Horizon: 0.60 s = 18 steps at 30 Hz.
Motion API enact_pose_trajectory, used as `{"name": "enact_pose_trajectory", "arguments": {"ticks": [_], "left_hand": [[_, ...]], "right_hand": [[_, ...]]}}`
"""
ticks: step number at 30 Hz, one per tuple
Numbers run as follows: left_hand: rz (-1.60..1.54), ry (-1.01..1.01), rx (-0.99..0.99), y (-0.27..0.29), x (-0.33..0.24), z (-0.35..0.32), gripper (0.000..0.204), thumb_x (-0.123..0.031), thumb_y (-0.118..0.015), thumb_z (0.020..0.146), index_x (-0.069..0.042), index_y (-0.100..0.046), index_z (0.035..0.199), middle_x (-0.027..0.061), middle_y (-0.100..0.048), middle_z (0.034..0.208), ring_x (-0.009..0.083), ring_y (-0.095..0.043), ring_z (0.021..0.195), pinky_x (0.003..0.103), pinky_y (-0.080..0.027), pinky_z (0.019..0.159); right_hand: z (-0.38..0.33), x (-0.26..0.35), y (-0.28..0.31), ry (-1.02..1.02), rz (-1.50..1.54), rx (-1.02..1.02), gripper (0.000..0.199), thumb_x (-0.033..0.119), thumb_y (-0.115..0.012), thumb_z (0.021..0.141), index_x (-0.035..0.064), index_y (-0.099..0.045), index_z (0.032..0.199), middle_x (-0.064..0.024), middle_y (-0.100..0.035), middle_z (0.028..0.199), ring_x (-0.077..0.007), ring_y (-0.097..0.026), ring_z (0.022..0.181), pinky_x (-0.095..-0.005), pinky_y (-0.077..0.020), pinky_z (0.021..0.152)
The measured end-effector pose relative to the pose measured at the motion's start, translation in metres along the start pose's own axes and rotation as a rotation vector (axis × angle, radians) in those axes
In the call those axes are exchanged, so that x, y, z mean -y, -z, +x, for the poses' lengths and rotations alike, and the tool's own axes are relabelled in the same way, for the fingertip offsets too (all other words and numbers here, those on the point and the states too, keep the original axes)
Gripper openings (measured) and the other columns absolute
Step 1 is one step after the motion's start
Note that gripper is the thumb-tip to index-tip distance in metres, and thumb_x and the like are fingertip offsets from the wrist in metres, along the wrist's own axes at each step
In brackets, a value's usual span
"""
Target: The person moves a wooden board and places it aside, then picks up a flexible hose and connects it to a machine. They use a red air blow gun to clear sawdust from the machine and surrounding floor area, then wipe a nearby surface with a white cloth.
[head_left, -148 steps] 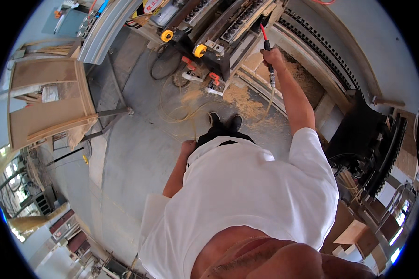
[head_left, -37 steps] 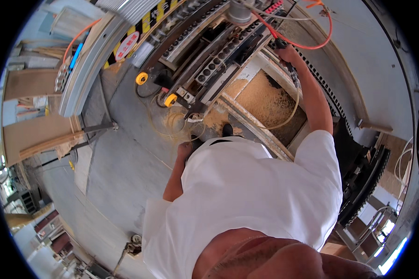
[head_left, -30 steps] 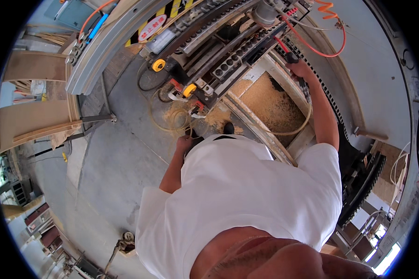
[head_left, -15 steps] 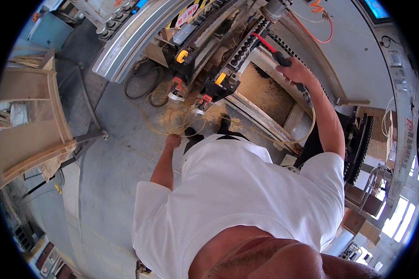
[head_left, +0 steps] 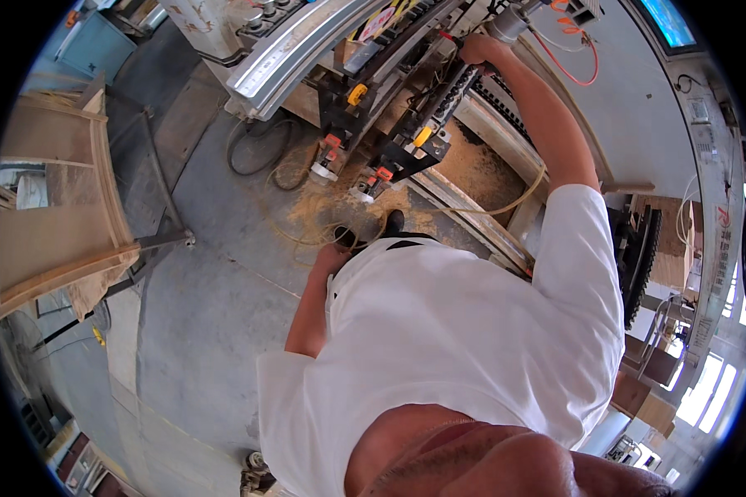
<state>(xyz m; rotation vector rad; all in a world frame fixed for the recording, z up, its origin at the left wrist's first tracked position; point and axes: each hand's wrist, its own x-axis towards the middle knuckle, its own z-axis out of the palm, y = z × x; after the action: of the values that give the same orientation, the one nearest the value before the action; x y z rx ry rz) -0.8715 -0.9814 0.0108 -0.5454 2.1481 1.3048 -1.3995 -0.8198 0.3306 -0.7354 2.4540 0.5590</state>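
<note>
My right arm stretches up to a woodworking drilling machine (head_left: 365,50). At its top, my right hand (head_left: 477,50) is closed around a red-tipped tool (head_left: 448,36), just above a black multi-spindle drill block (head_left: 452,91). A thin yellowish hose (head_left: 522,195) loops under that arm. My left hand (head_left: 331,258) rests against my waist at the edge of my white shirt, its fingers partly hidden. Yellow and orange knobs (head_left: 356,94) stick out of the machine below my right hand.
Sawdust (head_left: 323,207) and loose cables (head_left: 253,149) lie on the grey concrete floor by my black shoes (head_left: 394,222). Curved wooden panels (head_left: 50,215) lean on a metal stand (head_left: 162,240) at left. A black cable chain (head_left: 638,257) runs at right, and an orange hose (head_left: 576,62) hangs above.
My right hand has moved with the tool along the machine toward its far end as my head turned. The left hand has stayed at my waist.
</note>
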Motion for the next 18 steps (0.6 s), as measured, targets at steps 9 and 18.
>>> {"name": "enact_pose_trajectory", "arguments": {"ticks": [9, 18], "left_hand": [[-0.06, -0.024, -0.054, 0.02, 0.002, -0.027, 0.028, -0.027, -0.061, 0.071, -0.008, -0.071, 0.09, 0.0174, -0.067, 0.087, 0.0318, -0.064, 0.085, 0.039, -0.05, 0.079], [-0.024, 0.033, -0.119, 0.012, 0.021, -0.004, 0.027, -0.026, -0.058, 0.072, -0.009, -0.071, 0.088, 0.0188, -0.066, 0.087, 0.034, -0.064, 0.084, 0.041, -0.05, 0.078]], "right_hand": [[0.002, 0.079, -0.002, -0.098, -0.212, -0.188, 0.023, 0.01, -0.056, 0.079, 0.002, -0.068, 0.098, -0.0179, -0.066, 0.098, -0.0344, -0.064, 0.089, -0.0435, -0.0527, 0.067], [0.043, 0.075, -0.032, -0.201, -0.134, -0.358, 0.019, 0.014, -0.06, 0.08, 0.006, -0.069, 0.094, -0.0142, -0.067, 0.1, -0.0289, -0.065, 0.092, -0.0381, -0.0541, 0.071]]}}
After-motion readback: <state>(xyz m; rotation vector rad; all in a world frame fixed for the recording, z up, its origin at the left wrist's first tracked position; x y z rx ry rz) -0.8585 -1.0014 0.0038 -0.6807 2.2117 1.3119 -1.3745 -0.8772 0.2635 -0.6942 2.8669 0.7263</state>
